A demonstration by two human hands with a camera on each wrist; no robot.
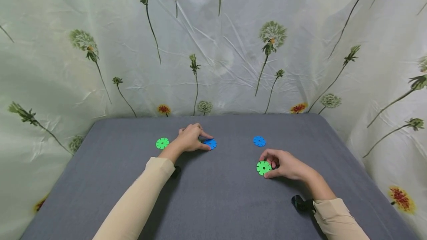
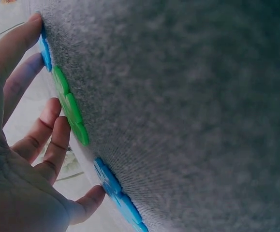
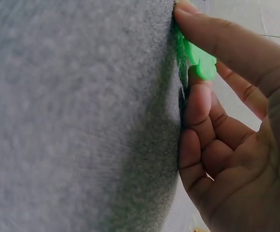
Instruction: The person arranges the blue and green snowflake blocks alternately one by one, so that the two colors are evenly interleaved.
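On the grey cloth, my left hand (image 1: 190,139) pinches a blue notched interlocking disc (image 1: 211,143) between thumb and index finger. Under that hand, the left wrist view shows a green disc (image 2: 70,105) and another blue disc (image 2: 119,195), with a fingertip at its edge. The head view mostly hides these two. To the left of the hand lies a green disc (image 1: 162,143). My right hand (image 1: 288,165) holds a green notched disc (image 1: 263,167) by its edges, thumb nearer me and fingers beyond. Another blue disc (image 1: 259,141) lies flat past the right hand.
The grey cloth-covered table (image 1: 227,203) ends at a pale curtain (image 1: 230,58) printed with dandelions, which hangs behind and at both sides. A black wrist device (image 1: 301,203) is on my right wrist, low over the cloth.
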